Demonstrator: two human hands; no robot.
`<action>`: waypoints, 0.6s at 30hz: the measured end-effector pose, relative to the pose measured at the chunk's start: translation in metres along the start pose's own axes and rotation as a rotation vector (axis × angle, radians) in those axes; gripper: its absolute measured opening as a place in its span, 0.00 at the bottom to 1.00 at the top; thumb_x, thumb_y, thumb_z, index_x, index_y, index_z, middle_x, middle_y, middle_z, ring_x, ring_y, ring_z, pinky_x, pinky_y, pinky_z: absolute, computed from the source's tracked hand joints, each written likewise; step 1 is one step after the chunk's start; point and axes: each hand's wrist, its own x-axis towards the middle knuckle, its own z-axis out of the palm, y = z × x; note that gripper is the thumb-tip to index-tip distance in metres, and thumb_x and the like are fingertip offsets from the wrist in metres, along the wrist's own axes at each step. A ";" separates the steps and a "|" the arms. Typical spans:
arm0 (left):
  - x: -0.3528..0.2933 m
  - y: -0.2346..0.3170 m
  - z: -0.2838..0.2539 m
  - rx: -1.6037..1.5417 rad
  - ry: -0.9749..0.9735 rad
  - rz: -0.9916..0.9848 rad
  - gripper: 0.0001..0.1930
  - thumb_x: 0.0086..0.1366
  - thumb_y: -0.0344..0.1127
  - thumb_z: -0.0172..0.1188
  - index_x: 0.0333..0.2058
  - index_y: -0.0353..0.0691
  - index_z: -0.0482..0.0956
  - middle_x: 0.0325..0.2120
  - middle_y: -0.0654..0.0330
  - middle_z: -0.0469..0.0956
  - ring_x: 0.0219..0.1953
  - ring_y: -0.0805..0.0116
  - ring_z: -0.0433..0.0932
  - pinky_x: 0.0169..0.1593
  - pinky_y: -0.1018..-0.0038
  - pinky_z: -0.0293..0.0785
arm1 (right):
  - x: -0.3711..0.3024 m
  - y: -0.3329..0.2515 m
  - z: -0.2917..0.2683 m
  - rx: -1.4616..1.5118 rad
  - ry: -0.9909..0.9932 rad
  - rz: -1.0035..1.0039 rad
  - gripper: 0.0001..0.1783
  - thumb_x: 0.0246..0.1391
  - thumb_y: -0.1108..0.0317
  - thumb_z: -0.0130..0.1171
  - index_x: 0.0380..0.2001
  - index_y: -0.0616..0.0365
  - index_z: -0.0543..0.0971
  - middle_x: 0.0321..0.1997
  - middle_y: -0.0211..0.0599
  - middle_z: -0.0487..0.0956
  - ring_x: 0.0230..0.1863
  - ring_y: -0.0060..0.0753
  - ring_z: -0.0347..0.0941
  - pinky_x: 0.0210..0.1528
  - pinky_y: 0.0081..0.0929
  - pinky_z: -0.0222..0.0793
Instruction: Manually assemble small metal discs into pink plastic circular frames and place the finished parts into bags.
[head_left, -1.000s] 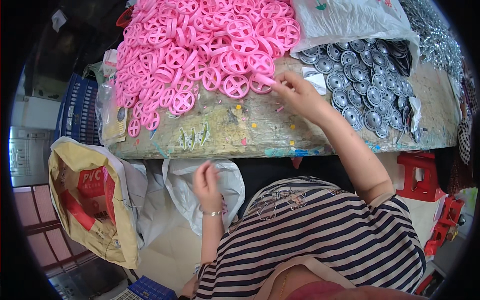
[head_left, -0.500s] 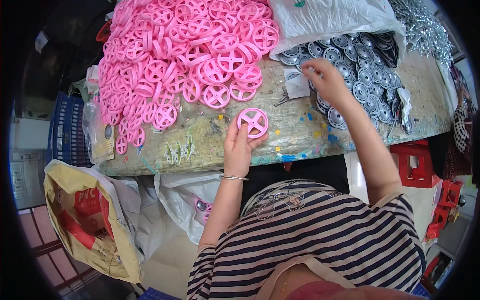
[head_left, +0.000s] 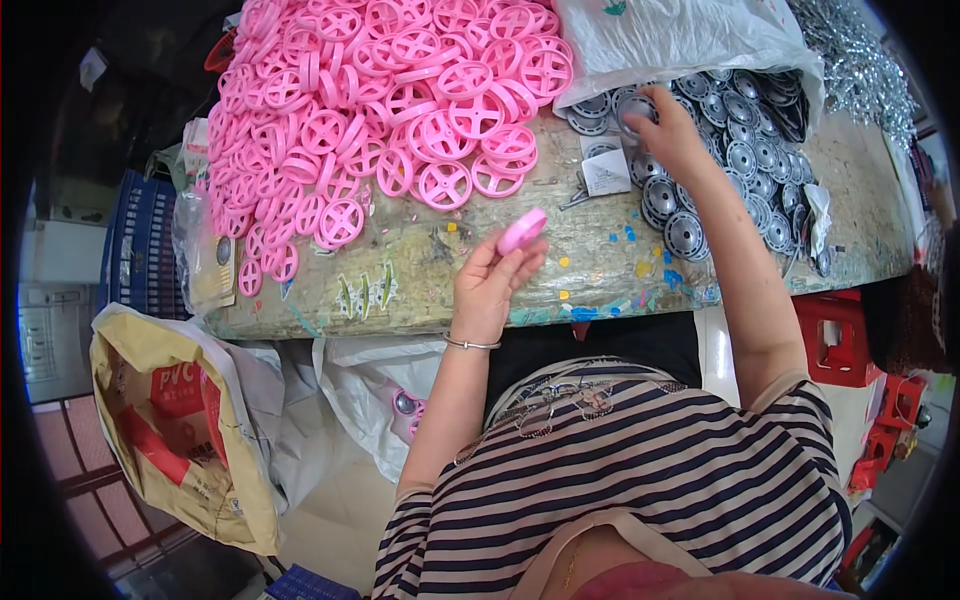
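Above the table's near edge, my left hand [head_left: 488, 288] grips a pink plastic wheel ring [head_left: 522, 230] between thumb and fingers, the ring tilted almost edge-on. My right hand [head_left: 664, 130] reaches to the left side of the grey hubcap-like discs, its thumb and fingers closed on one grey disc [head_left: 632, 108]. More grey discs [head_left: 741, 158] spread out from beneath a white plastic bag. To the left a big heap of pink wheel rings [head_left: 441, 140], each with a four-spoke cross, covers the far part of the worn table [head_left: 420, 245].
The white plastic bag [head_left: 680, 35] lies over the discs at the back, beside silver tinsel [head_left: 855, 70]. A small white paper slip [head_left: 606, 172] and green stickers [head_left: 366, 290] lie on the table. Below stand an opened paper sack [head_left: 180, 420] at left and a red stool [head_left: 838, 340] at right.
My right hand has closed on a grey disc at the pile's left side. In my left hand the pink ring has turned from face-up to nearly edge-on.
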 end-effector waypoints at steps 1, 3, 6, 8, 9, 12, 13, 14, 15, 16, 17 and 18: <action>0.000 0.000 0.001 -0.001 0.000 -0.002 0.16 0.67 0.25 0.50 0.53 0.34 0.68 0.51 0.51 0.71 0.50 0.57 0.76 0.51 0.69 0.76 | -0.009 -0.004 0.002 -0.001 0.000 0.002 0.23 0.52 0.65 0.61 0.50 0.62 0.71 0.42 0.41 0.76 0.39 0.31 0.73 0.42 0.28 0.72; 0.000 0.000 0.001 0.154 -0.065 0.202 0.16 0.63 0.22 0.53 0.50 0.33 0.72 0.53 0.51 0.71 0.55 0.61 0.72 0.56 0.72 0.71 | -0.027 -0.013 0.010 0.367 -0.193 -0.076 0.20 0.57 0.68 0.55 0.53 0.58 0.71 0.42 0.34 0.77 0.39 0.23 0.72 0.39 0.24 0.72; 0.001 -0.007 -0.008 0.164 0.006 0.164 0.16 0.61 0.20 0.56 0.49 0.32 0.74 0.54 0.52 0.70 0.57 0.65 0.68 0.59 0.75 0.67 | -0.069 -0.035 0.037 0.524 -0.321 -0.049 0.21 0.59 0.70 0.53 0.56 0.56 0.70 0.41 0.30 0.77 0.40 0.20 0.72 0.39 0.20 0.71; 0.000 -0.006 0.000 0.205 0.008 0.221 0.19 0.60 0.19 0.56 0.51 0.32 0.72 0.55 0.51 0.69 0.57 0.65 0.68 0.59 0.74 0.67 | -0.088 -0.037 0.056 0.585 -0.402 -0.048 0.21 0.57 0.71 0.55 0.55 0.57 0.72 0.41 0.30 0.77 0.41 0.19 0.72 0.41 0.18 0.71; 0.000 -0.006 0.005 0.243 0.011 0.279 0.23 0.58 0.17 0.57 0.54 0.32 0.70 0.55 0.51 0.68 0.57 0.65 0.68 0.59 0.73 0.67 | -0.093 -0.040 0.060 0.585 -0.401 -0.048 0.21 0.57 0.71 0.55 0.55 0.57 0.72 0.41 0.30 0.77 0.41 0.19 0.72 0.41 0.18 0.71; -0.002 -0.002 0.016 0.063 0.082 0.189 0.30 0.57 0.15 0.58 0.59 0.32 0.64 0.57 0.49 0.66 0.57 0.65 0.68 0.58 0.71 0.68 | -0.098 -0.034 0.075 0.456 -0.383 -0.081 0.19 0.51 0.73 0.62 0.49 0.58 0.77 0.40 0.30 0.76 0.41 0.19 0.72 0.42 0.18 0.70; -0.003 -0.003 0.015 0.062 0.083 0.190 0.30 0.57 0.15 0.58 0.59 0.32 0.64 0.57 0.49 0.66 0.57 0.65 0.68 0.58 0.71 0.68 | -0.099 -0.031 0.078 0.455 -0.384 -0.082 0.19 0.51 0.73 0.62 0.49 0.58 0.77 0.40 0.30 0.76 0.41 0.19 0.72 0.42 0.18 0.70; -0.004 -0.003 0.013 0.109 0.071 0.189 0.31 0.57 0.15 0.58 0.60 0.32 0.61 0.57 0.49 0.66 0.56 0.65 0.69 0.58 0.71 0.69 | -0.100 -0.030 0.080 0.311 -0.351 -0.194 0.20 0.50 0.73 0.63 0.49 0.58 0.77 0.40 0.30 0.75 0.41 0.20 0.72 0.42 0.18 0.70; -0.004 -0.003 0.012 0.156 0.059 0.188 0.33 0.57 0.15 0.58 0.61 0.31 0.58 0.57 0.49 0.66 0.56 0.66 0.69 0.57 0.71 0.70 | -0.101 -0.028 0.083 0.166 -0.316 -0.305 0.21 0.48 0.73 0.64 0.49 0.57 0.77 0.40 0.30 0.75 0.41 0.21 0.72 0.41 0.18 0.70; -0.004 -0.003 0.012 0.154 0.057 0.189 0.33 0.57 0.15 0.58 0.61 0.31 0.58 0.57 0.49 0.66 0.56 0.66 0.69 0.57 0.71 0.70 | -0.102 -0.023 0.086 0.233 -0.317 -0.274 0.22 0.46 0.73 0.66 0.48 0.58 0.78 0.40 0.30 0.73 0.40 0.21 0.72 0.39 0.19 0.70; -0.004 -0.002 0.012 0.126 0.058 0.171 0.32 0.57 0.15 0.57 0.61 0.32 0.59 0.56 0.50 0.67 0.55 0.66 0.70 0.57 0.72 0.70 | -0.102 -0.019 0.089 0.230 -0.316 -0.275 0.22 0.46 0.73 0.66 0.48 0.58 0.78 0.40 0.30 0.73 0.40 0.21 0.72 0.39 0.19 0.70; -0.004 -0.002 0.013 0.098 0.060 0.153 0.32 0.57 0.15 0.57 0.61 0.32 0.60 0.55 0.50 0.68 0.54 0.66 0.71 0.56 0.73 0.70 | -0.101 -0.015 0.093 0.310 -0.347 -0.215 0.21 0.47 0.73 0.66 0.47 0.59 0.78 0.39 0.30 0.74 0.38 0.20 0.72 0.38 0.19 0.69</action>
